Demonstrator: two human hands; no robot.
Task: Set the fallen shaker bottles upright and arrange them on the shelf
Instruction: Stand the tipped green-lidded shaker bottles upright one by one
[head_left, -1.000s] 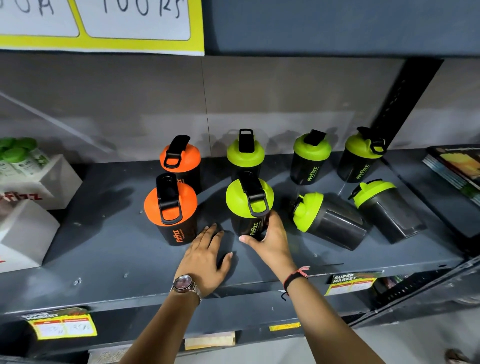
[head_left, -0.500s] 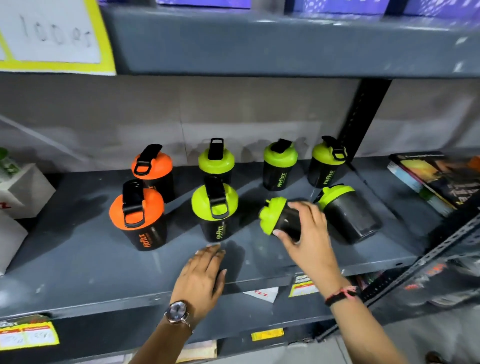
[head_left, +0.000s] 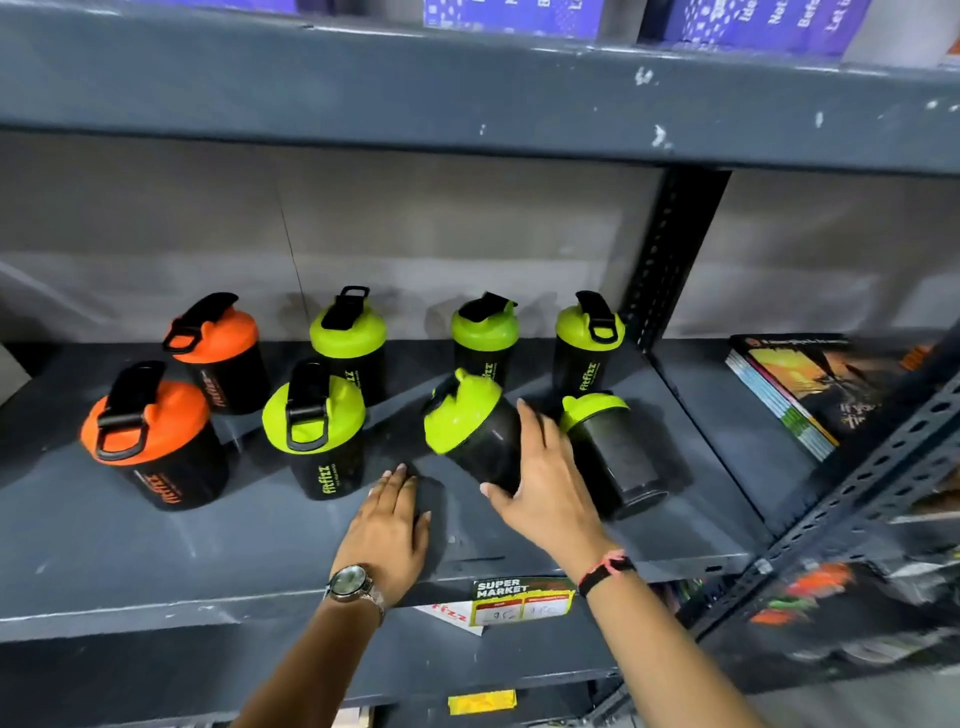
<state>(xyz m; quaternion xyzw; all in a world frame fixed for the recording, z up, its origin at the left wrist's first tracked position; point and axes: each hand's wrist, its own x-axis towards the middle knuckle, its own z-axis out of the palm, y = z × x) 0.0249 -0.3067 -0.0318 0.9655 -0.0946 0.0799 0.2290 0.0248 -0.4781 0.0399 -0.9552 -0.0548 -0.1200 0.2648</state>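
Observation:
My right hand (head_left: 545, 483) grips a black shaker bottle with a green lid (head_left: 467, 431), held tilted, lid up and to the left, in the front row of the grey shelf (head_left: 156, 545). Just right of it another green-lidded shaker (head_left: 613, 452) lies fallen, base toward me. My left hand (head_left: 389, 525) rests flat on the shelf, fingers apart, in front of an upright green-lidded shaker (head_left: 317, 436). Two orange-lidded shakers (head_left: 156, 441) stand at the left. Three green-lidded shakers (head_left: 353, 343) stand in the back row.
A black perforated upright (head_left: 670, 260) bounds the bay on the right. Beyond it lies a stack of books (head_left: 810, 395). An upper shelf (head_left: 467, 88) overhangs closely. A price tag (head_left: 519, 600) hangs on the front edge.
My right hand has tipped the gripped shaker from lying on its side to a steep tilt. My left hand stays flat on the shelf. The camera view has shifted.

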